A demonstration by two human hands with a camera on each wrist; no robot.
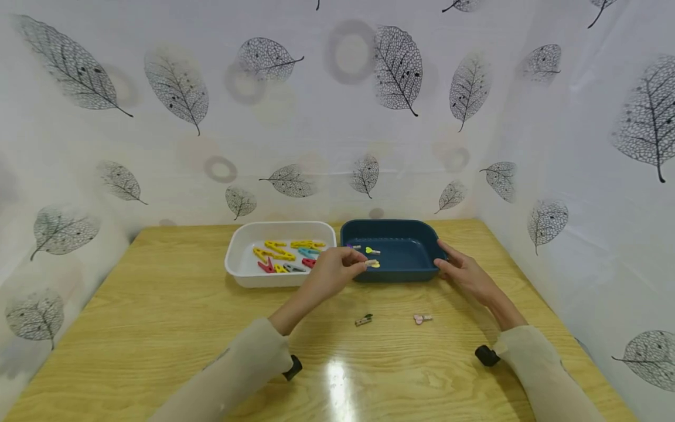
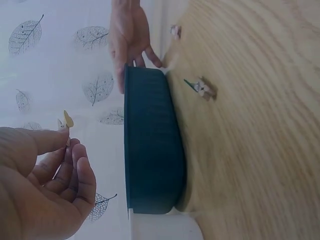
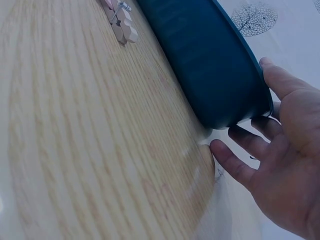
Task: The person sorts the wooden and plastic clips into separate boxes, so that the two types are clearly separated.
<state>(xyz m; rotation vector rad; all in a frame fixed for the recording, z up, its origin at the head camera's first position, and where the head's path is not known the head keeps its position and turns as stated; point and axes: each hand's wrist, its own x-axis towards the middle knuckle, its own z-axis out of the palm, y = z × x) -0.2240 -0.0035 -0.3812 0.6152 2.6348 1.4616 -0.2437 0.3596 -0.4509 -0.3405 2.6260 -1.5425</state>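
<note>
My left hand (image 1: 331, 273) pinches a small wooden clothespin with a yellow decoration (image 2: 68, 120) between thumb and fingertips, above the near rim of the dark blue tray (image 1: 395, 275). At the tray's right end, my right hand (image 1: 468, 278) grips it, thumb at the rim and fingers along the end wall. Inside the blue tray lie a yellow-topped clothespin (image 1: 372, 251) and a purple one (image 1: 351, 247), partly behind my left hand. On the table before it are a clothespin with a green decoration (image 1: 364, 320) and a pink one (image 1: 422, 319).
Left of the blue tray stands a white tray (image 1: 271, 281) holding several plastic clothes pegs (image 1: 282, 255) in yellow, red, blue and grey. Both trays sit near the back edge of the wooden table (image 1: 174, 328). A leaf-print curtain (image 1: 316, 135) hangs behind and at both sides.
</note>
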